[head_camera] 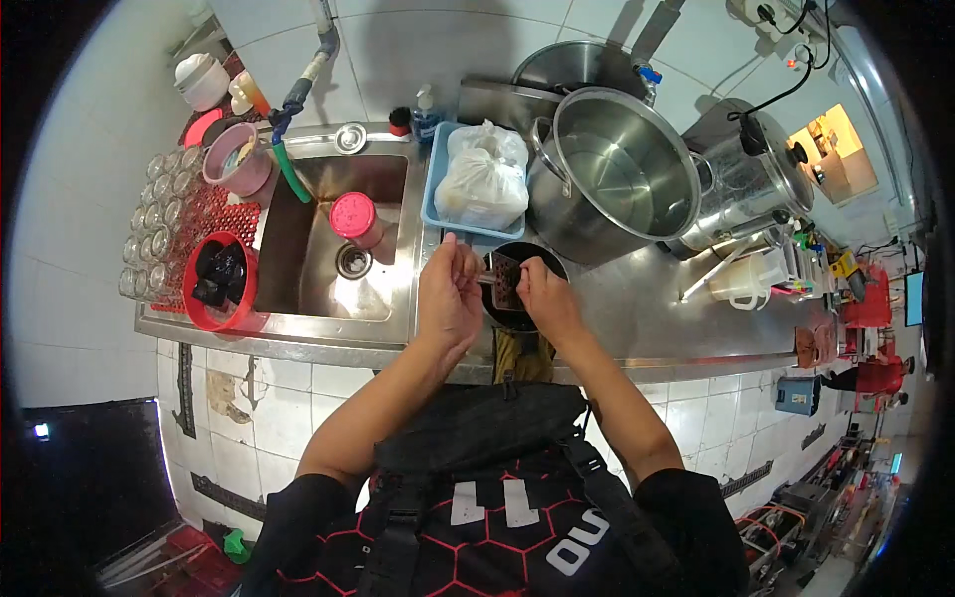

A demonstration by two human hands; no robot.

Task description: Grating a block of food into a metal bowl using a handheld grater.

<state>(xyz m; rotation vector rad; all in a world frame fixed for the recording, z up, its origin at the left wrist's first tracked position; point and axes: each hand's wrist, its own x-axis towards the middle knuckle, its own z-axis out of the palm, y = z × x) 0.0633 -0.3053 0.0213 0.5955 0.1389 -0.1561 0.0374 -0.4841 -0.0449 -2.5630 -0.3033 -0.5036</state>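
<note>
My left hand (452, 291) grips the handle of a small flat metal grater (506, 282). The grater lies over a round black bowl or pan (556, 261) on the steel counter, and its perforated face looks dark. At the grater's right edge my right hand (548, 295) has its fingers curled close to the metal. Whatever those fingers may pinch is hidden. Below the bowl, a yellow-brown cloth (518, 354) hangs at the counter's front edge.
A large steel pot (612, 179) holding clear liquid stands behind my right hand. Beside it, a blue tray (433, 213) carries white plastic bags. Left are a sink (313, 287) with a red-lidded container (354, 216), a red bowl (250, 302) of dark pieces, and several glass jars (157, 224).
</note>
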